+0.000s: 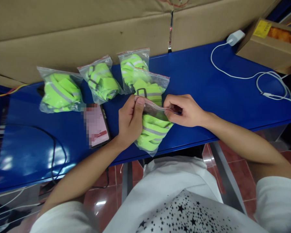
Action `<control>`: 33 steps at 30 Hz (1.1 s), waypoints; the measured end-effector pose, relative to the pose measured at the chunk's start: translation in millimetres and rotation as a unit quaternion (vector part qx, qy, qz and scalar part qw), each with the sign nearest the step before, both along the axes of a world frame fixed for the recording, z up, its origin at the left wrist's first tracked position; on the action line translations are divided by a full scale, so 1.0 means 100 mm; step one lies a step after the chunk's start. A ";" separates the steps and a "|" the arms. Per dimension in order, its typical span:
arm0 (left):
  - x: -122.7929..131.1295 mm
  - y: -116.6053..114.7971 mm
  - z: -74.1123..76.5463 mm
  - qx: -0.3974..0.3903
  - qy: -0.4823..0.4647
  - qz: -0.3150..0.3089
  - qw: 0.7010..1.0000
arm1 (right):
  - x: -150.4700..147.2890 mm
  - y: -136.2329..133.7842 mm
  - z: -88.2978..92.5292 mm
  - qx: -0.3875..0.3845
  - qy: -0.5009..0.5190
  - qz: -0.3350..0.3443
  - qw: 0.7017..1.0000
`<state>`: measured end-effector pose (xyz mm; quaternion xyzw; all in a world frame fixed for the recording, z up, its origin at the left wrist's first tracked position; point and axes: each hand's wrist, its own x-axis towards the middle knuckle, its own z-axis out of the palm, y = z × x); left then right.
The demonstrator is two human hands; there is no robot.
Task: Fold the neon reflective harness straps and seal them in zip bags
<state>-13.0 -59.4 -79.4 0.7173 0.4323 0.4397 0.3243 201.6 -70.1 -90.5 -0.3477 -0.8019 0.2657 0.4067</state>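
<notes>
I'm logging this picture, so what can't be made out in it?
Head view:
Phone screen: partly masked by pixel blocks.
Parts of the zip on the held bag: covered by the left hand and right hand.
Lower part of the bag behind it: hidden by the held bag.
Cardboard box: cut off by the right edge.

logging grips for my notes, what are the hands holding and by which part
The left hand and right hand hold a clear zip bag of yellow-green reflective material, gripping opposite ends of its top edge.
</notes>
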 end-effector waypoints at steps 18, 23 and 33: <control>-0.01 -0.01 -0.08 0.009 0.028 -0.032 0.999 | -0.04 -0.02 0.04 -0.033 -0.004 0.026 0.999; 0.00 -0.02 -0.07 0.003 0.055 -0.055 0.997 | -0.05 -0.01 0.00 -0.047 0.006 0.030 0.998; -0.04 -0.02 -0.14 -0.025 0.072 -0.068 0.995 | -0.12 -0.03 -0.10 -0.078 0.046 0.016 0.996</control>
